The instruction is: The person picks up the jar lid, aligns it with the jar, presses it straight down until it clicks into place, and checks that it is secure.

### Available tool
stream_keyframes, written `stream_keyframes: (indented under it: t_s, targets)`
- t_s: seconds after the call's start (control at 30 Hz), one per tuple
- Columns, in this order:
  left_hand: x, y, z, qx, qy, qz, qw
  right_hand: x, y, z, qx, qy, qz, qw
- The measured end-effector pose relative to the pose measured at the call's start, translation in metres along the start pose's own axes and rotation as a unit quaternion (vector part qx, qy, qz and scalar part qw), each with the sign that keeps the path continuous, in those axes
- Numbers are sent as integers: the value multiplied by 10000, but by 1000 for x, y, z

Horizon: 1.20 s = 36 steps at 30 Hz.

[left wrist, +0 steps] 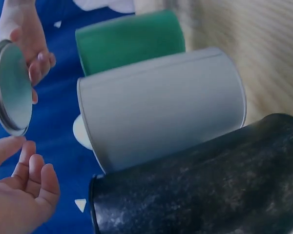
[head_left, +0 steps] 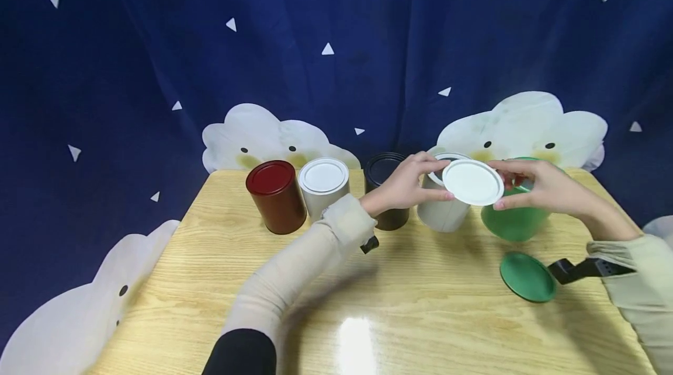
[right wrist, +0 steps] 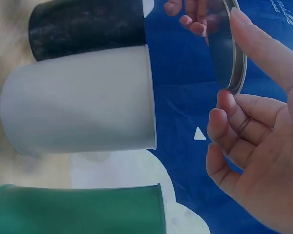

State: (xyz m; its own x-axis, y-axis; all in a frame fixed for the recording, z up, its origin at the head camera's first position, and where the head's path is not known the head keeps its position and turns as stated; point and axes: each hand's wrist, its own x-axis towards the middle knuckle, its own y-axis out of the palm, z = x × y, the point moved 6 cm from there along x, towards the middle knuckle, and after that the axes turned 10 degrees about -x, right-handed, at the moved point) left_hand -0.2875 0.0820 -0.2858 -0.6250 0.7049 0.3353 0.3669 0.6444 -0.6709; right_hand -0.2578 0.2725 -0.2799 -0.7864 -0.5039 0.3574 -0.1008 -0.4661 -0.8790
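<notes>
Both hands hold a round white lid [head_left: 472,182] in the air, tilted toward the head camera. My left hand [head_left: 409,183] pinches its left edge between thumb and fingers. The right hand [head_left: 544,187] grips the opposite edge, its other fingers loosely bent behind. Metallic grey shows on the lid's underside [right wrist: 219,44] in the right wrist view. Just behind and below the lid stands a white can [head_left: 444,216], its top partly covered by lid and left hand. A green can [head_left: 512,223] stands beneath the right hand, which hides part of its top.
A green lid [head_left: 528,277] lies flat on the wooden table [head_left: 420,316], near the right wrist's black camera mount [head_left: 589,270]. Left of the white can stand a black can [head_left: 391,220], another white can [head_left: 322,188] and a dark red can [head_left: 278,200], lids on. A blue curtain [head_left: 336,83] hangs behind.
</notes>
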Motion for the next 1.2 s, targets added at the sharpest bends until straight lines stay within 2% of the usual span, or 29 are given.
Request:
stream_keyframes:
  t_s: [0.23, 0.47, 0.87, 1.2]
  targets:
    - [12, -3, 10, -244, -396, -29, 9989, 9, 2, -15, 372, 339, 306, 9983]
    - [20, -9, 21, -122, -759, -15, 9970, 24, 2, -22, 336, 597, 588, 9959]
    - [31, -12, 41, 118, -835, -46, 9964, 47, 7, -39, 390, 896, 936, 9908]
    - [40, -10, 52, 285, -1170, 160, 9926, 53, 12, -48, 606, 1025, 1116, 9866]
